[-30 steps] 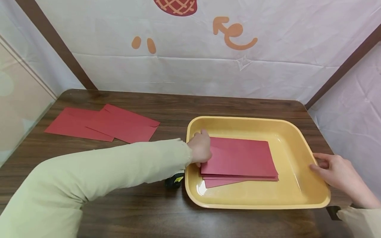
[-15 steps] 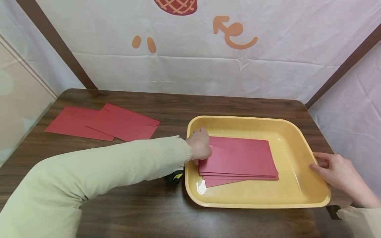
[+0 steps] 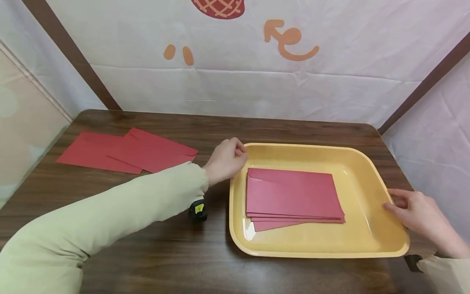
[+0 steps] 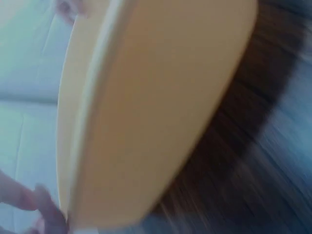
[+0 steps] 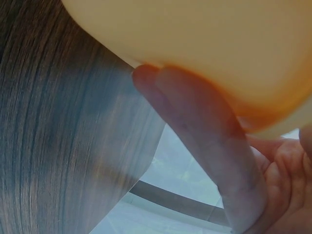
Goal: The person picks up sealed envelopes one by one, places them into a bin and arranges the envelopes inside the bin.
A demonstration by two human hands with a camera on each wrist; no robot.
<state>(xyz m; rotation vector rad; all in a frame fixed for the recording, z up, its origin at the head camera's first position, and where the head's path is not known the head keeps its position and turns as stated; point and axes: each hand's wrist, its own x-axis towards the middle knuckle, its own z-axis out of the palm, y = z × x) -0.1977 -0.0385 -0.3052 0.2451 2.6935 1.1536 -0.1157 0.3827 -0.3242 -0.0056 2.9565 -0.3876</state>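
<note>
A yellow plastic tray holds a stack of red envelopes, their lower edges slightly fanned. My left hand, fingers loosely bent and holding nothing, is at the tray's upper left corner. In the left wrist view, its fingers appear beside the rim, and the tray's outer wall fills the middle. My right hand grips the tray's right rim, thumb over the inner side. The right wrist view shows its fingers against the outside of the tray.
Two more red envelopes, one partly under the other, lie at the left of the dark wooden table. A printed white cloth hangs behind the table. A black wrist device sits below my left sleeve.
My left hand has come off the envelope stack and moved left and up to the tray's corner, uncovering the top envelope's flap end. My right hand has stayed on the rim.
</note>
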